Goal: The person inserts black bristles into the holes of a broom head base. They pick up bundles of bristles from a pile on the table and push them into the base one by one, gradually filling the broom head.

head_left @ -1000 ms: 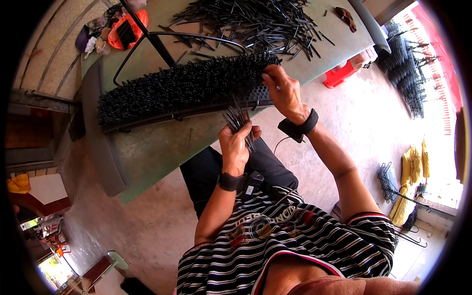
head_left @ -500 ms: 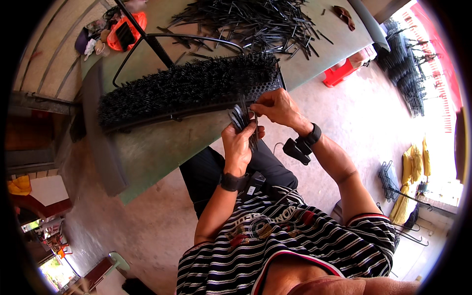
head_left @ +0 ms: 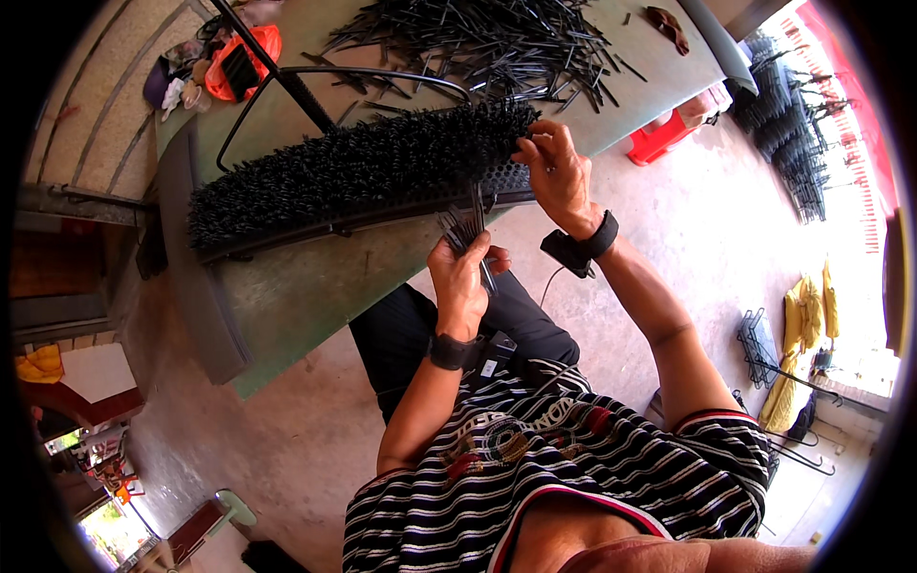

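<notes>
My left hand [head_left: 458, 286] is closed around a small bundle of thin black strips [head_left: 464, 227], which fan out past its thumb just below the board. My right hand [head_left: 562, 186] is at the right end of a long perforated black board [head_left: 506, 180], its fingers curled in against the bristles; anything between the fingertips is hidden. Dense black tufts [head_left: 353, 167] cover most of the board, with bare holes showing along the right part of its near edge. A black tubular frame [head_left: 296, 91] rises behind it.
Loose black strips [head_left: 487, 48] lie heaped on the green tabletop [head_left: 306, 296] beyond the board. An orange bag [head_left: 250, 59] sits at the far left, a brown item [head_left: 667, 31] at the far right. Past the table's right edge stands a red stool [head_left: 659, 138]; black racks [head_left: 778, 124] are farther off.
My right hand has moved away from the strips in my left hand, up and right to the board's right end. My left hand stays nearly in place with its bundle.
</notes>
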A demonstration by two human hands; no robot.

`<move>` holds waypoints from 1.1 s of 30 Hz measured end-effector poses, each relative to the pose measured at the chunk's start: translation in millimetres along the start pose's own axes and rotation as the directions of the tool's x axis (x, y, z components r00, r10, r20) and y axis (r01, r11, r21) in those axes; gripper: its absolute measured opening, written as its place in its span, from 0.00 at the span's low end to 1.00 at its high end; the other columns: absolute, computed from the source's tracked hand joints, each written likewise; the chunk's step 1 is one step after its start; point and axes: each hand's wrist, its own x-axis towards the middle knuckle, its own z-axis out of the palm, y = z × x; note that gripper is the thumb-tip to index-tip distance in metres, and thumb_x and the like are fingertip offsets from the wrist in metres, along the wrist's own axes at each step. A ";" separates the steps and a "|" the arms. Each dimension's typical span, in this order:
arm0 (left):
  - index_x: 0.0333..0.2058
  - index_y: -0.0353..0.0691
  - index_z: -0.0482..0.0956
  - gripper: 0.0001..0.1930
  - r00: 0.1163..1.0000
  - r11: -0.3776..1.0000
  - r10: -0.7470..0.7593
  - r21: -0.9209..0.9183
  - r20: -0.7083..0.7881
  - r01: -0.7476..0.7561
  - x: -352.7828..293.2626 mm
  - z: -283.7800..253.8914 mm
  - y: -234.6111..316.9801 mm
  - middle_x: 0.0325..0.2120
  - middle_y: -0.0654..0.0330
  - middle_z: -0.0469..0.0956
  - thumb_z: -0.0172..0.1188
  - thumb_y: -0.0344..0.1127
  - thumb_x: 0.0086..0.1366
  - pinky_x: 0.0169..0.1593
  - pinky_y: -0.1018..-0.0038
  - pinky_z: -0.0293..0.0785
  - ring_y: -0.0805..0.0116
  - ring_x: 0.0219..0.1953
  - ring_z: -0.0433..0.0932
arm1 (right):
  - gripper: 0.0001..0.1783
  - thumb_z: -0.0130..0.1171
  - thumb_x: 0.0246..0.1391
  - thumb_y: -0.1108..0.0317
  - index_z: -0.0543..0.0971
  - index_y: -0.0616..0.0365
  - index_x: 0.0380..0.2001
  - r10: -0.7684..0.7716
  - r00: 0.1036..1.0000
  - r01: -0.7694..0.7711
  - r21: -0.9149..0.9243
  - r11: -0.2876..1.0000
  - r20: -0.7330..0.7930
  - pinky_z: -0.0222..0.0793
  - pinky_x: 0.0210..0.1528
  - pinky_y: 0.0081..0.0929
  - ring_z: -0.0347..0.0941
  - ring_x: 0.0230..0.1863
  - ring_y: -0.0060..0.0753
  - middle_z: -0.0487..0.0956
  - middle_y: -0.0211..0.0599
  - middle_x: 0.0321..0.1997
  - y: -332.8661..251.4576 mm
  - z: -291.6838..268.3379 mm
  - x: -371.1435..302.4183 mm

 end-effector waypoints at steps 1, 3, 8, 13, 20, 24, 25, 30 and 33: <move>0.31 0.37 0.75 0.03 1.000 1.000 -0.017 0.001 0.001 0.017 0.0 -0.8 0.7 0.24 0.60 0.76 0.59 0.25 0.56 0.23 0.72 0.76 0.69 0.21 0.76 | 0.08 0.54 0.53 0.76 0.70 0.61 0.37 -0.024 0.999 0.025 -0.027 0.999 0.027 0.71 0.25 0.23 0.79 0.27 0.33 0.77 0.41 0.25 2.7 0.6 -0.4; 0.30 0.37 0.75 0.03 0.999 0.999 -0.044 0.003 -0.009 0.044 -0.4 -0.7 1.7 0.24 0.60 0.76 0.59 0.26 0.56 0.22 0.72 0.75 0.69 0.21 0.75 | 0.08 0.54 0.52 0.75 0.71 0.59 0.37 -0.070 0.994 0.077 -0.081 0.994 0.085 0.71 0.25 0.28 0.78 0.27 0.38 0.76 0.41 0.26 7.0 0.6 0.6; 0.30 0.37 0.75 0.03 0.996 0.997 -0.082 0.006 -0.025 0.082 -4.1 1.6 6.6 0.25 0.60 0.76 0.60 0.27 0.56 0.22 0.72 0.75 0.69 0.22 0.75 | 0.07 0.55 0.48 0.70 0.73 0.56 0.33 -0.186 0.925 0.314 -0.393 0.864 0.331 0.67 0.26 0.39 0.72 0.28 0.48 0.73 0.40 0.26 -4.4 -5.5 16.4; 0.32 0.38 0.75 0.04 0.996 0.996 -0.085 -0.001 0.039 0.085 -5.5 -1.0 4.6 0.27 0.60 0.77 0.59 0.27 0.57 0.23 0.72 0.75 0.69 0.22 0.75 | 0.04 0.56 0.46 0.69 0.74 0.57 0.25 -0.094 0.887 0.311 -0.434 0.846 0.453 0.66 0.26 0.40 0.71 0.28 0.49 0.73 0.42 0.26 -5.7 -7.4 32.4; 0.35 0.38 0.75 0.05 0.991 0.994 -0.108 0.003 0.073 0.108 -6.4 -2.1 -1.8 0.28 0.60 0.77 0.56 0.29 0.60 0.25 0.73 0.76 0.68 0.25 0.77 | 0.13 0.62 0.49 0.61 0.79 0.63 0.26 0.169 0.864 -0.118 -0.135 0.984 0.475 0.64 0.21 0.24 0.69 0.18 0.21 0.75 0.34 0.15 -12.7 -13.3 8.1; 0.36 0.37 0.75 0.06 0.988 0.992 -0.116 -0.040 0.102 0.120 -6.8 5.9 -4.5 0.29 0.59 0.78 0.56 0.30 0.60 0.27 0.73 0.77 0.67 0.28 0.79 | 0.13 0.60 0.49 0.64 0.79 0.65 0.23 0.404 0.619 -0.527 -0.024 0.849 0.673 0.66 0.18 0.19 0.72 0.16 0.19 0.76 0.34 0.14 -12.6 -17.9 -10.3; 0.36 0.37 0.75 0.06 0.990 0.990 -0.125 -0.053 0.064 0.128 -5.9 7.0 -6.5 0.29 0.59 0.78 0.56 0.30 0.61 0.27 0.73 0.77 0.67 0.28 0.79 | 0.13 0.60 0.49 0.64 0.79 0.65 0.23 0.429 0.611 -0.575 0.001 0.818 0.665 0.66 0.18 0.19 0.72 0.16 0.20 0.76 0.34 0.15 -10.1 -19.7 -12.5; 0.35 0.37 0.76 0.05 0.996 0.999 -0.045 -0.019 0.081 0.046 -3.2 9.5 -8.7 0.28 0.59 0.78 0.57 0.28 0.59 0.28 0.74 0.76 0.68 0.27 0.79 | 0.11 0.59 0.49 0.67 0.78 0.66 0.23 0.440 0.629 -0.538 -0.050 0.842 0.641 0.65 0.16 0.19 0.73 0.14 0.21 0.76 0.36 0.15 -19.9 -18.3 -20.8; 0.35 0.37 0.76 0.05 0.993 1.000 0.002 0.006 0.119 -0.003 -3.6 8.5 -10.2 0.28 0.60 0.78 0.58 0.26 0.58 0.27 0.75 0.76 0.69 0.26 0.78 | 0.09 0.58 0.48 0.69 0.78 0.66 0.23 0.422 0.682 -0.475 -0.078 0.877 0.597 0.65 0.15 0.19 0.73 0.14 0.22 0.76 0.37 0.15 -23.0 -15.2 -24.6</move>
